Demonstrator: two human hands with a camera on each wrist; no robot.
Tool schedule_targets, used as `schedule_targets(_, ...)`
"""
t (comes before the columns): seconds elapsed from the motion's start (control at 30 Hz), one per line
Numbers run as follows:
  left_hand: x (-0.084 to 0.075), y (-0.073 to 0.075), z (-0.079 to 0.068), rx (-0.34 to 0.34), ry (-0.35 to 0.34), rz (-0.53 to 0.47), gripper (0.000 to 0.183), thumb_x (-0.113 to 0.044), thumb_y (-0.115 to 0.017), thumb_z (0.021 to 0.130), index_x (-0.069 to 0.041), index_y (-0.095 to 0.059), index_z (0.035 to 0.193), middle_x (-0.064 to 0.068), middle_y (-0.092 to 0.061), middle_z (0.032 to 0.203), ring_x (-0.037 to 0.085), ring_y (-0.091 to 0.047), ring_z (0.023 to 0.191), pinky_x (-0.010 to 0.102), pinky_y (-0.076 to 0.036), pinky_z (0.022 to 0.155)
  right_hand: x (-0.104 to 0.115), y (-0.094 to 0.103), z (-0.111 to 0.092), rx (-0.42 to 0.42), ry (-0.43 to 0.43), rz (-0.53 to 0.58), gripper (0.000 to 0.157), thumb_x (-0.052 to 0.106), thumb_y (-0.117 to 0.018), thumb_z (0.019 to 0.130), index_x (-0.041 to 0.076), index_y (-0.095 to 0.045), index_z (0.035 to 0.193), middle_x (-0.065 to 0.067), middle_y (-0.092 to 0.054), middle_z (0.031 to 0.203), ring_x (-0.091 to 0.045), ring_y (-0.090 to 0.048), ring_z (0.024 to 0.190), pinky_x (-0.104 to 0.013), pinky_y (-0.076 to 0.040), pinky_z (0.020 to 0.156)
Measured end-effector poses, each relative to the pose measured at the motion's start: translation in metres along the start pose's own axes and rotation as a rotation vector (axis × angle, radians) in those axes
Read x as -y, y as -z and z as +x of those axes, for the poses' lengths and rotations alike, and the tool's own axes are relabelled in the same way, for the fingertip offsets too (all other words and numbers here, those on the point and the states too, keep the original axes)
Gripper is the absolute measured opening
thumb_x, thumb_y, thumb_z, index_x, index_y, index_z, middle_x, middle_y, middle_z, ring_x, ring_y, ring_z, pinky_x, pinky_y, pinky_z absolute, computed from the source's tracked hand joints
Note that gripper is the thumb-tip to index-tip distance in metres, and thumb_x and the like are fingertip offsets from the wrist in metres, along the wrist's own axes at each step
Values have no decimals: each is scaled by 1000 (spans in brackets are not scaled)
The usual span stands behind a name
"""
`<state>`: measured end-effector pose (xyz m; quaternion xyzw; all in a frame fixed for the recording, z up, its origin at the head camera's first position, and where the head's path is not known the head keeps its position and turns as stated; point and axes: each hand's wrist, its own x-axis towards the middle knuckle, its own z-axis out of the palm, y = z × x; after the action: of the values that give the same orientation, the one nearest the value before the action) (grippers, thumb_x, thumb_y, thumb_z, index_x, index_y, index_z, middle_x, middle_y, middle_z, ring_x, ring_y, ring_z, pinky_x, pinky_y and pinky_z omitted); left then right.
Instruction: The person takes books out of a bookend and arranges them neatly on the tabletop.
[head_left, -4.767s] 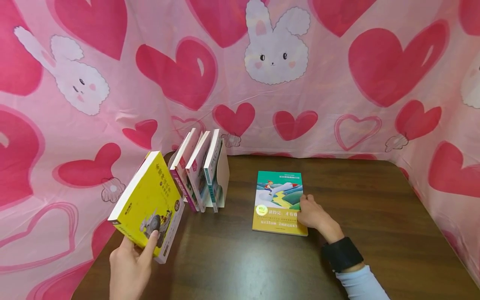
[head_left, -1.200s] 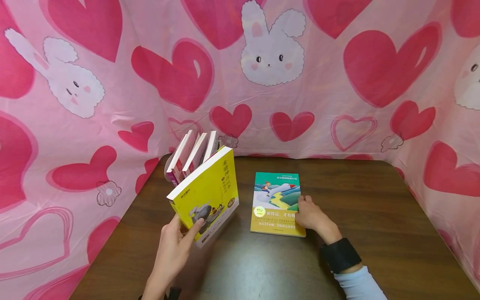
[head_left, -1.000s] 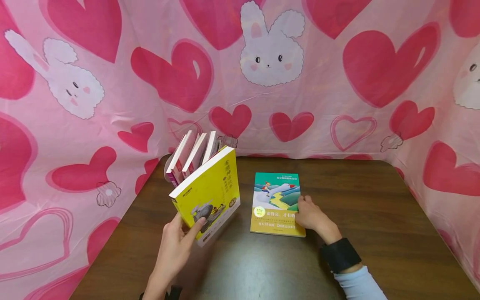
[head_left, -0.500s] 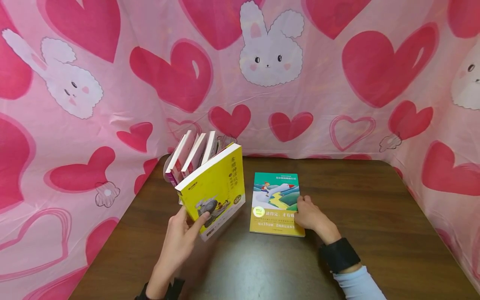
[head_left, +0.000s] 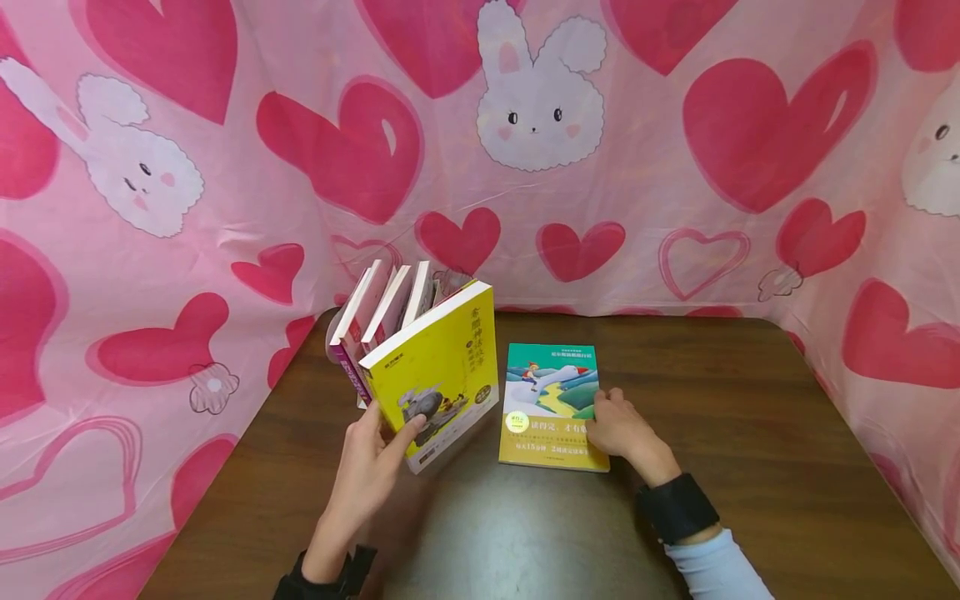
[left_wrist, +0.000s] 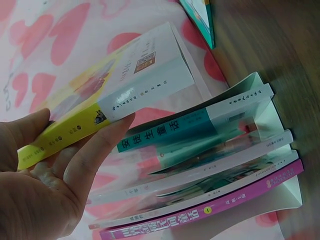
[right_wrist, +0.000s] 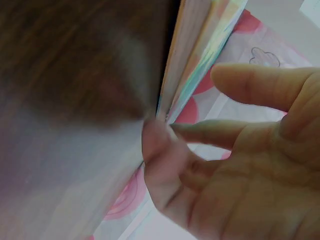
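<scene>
My left hand (head_left: 371,462) holds a thick yellow book (head_left: 442,375) upright and tilted, thumb on its front cover, fingers behind. In the left wrist view its yellow-and-white spine (left_wrist: 100,117) shows close to several books standing in a bookend. Those are a teal-spined book (left_wrist: 185,122), pale-spined ones and a purple-spined book (left_wrist: 210,207). My right hand (head_left: 626,433) is at the right edge of a green-and-gold book (head_left: 551,404) lying flat on the table. In the right wrist view its fingertips touch the book's edge, with the thumb apart from it.
The cream bookend (left_wrist: 287,192) with the standing books is at the table's back left, partly hidden by the yellow book in the head view. A pink curtain (head_left: 450,167) with hearts and rabbits surrounds the brown wooden table (head_left: 750,467).
My left hand has carried the yellow book from the left side rightward, in front of the standing books, and lately a little up and right. My right hand has stayed at the flat book.
</scene>
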<state>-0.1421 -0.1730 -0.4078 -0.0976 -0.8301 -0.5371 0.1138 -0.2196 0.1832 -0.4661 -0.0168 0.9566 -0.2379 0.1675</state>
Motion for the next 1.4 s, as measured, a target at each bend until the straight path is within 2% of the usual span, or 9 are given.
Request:
schedule_targets(0.23,1,-3,3,7,-3,-29,41,-13,-76,99,-13,-59,137,9,-73,126,30,-74,107,48,-61,85,7,3,4,-112,85,39,62,19,-60,106,-15,-38,153,-32,-44,135,-44,-43,117,-60,-46,100)
schedule_targets(0.47,2,-7,7,18,-5,-77,45,-16,-73,101,-13,-54,142,11,-71,131,34,-72,112,53,-59,89,23,3,5,-350,276,223,59,24,-53,111,-4,-37,160,-28,-43,147,-41,-41,131,-63,-41,111)
schedule_targets(0.63,2,-10,8,9,-8,-69,44,-15,-72,102,-13,-54,142,10,-71,131,35,-72,112,55,-59,88,35,0,5,-442,447,306,57,23,-53,112,4,-35,162,-22,-49,148,-35,-50,120,-56,-49,99)
schedule_targets(0.73,2,-11,9,7,-8,-75,43,-14,-72,101,-16,-55,140,7,-71,131,33,-73,111,53,-59,87,42,-2,5,-449,521,331,58,22,-54,112,8,-32,164,-18,-52,148,-30,-52,113,-50,-52,90)
schedule_targets(1.03,0,-16,15,34,-33,-109,42,-16,-72,102,-17,-55,140,7,-71,132,34,-73,111,52,-60,86,60,-8,5,-352,592,374,65,34,-53,112,16,-25,168,-8,-52,151,-22,-52,107,-41,-54,83)
schedule_targets(1.17,0,-16,15,34,-31,-125,41,-17,-71,102,-21,-55,140,4,-71,132,33,-73,110,50,-61,85,68,-9,7,-331,655,405,70,37,-55,111,22,-20,169,-6,-55,143,-20,-54,99,-34,-53,73)
schedule_targets(1.23,1,-17,15,34,-31,-135,41,-18,-71,103,-24,-55,141,2,-71,132,33,-74,110,49,-61,84,71,-10,7,-307,689,448,72,36,-57,110,29,-17,169,-1,-56,134,-20,-56,94,-33,-53,67)
schedule_targets(1.3,1,-18,15,33,-36,-143,42,-18,-71,103,-24,-55,141,2,-71,132,33,-74,109,48,-61,84,74,-11,8,-288,721,471,72,35,-58,110,34,-16,168,3,-57,126,-18,-59,94,-33,-55,68)
schedule_targets(1.4,2,-19,15,24,-47,-153,41,-18,-71,103,-25,-56,140,1,-72,131,31,-74,108,45,-62,84,76,-13,10,-263,760,499,69,32,-58,110,37,-18,165,7,-57,117,-16,-63,101,-35,-59,77)
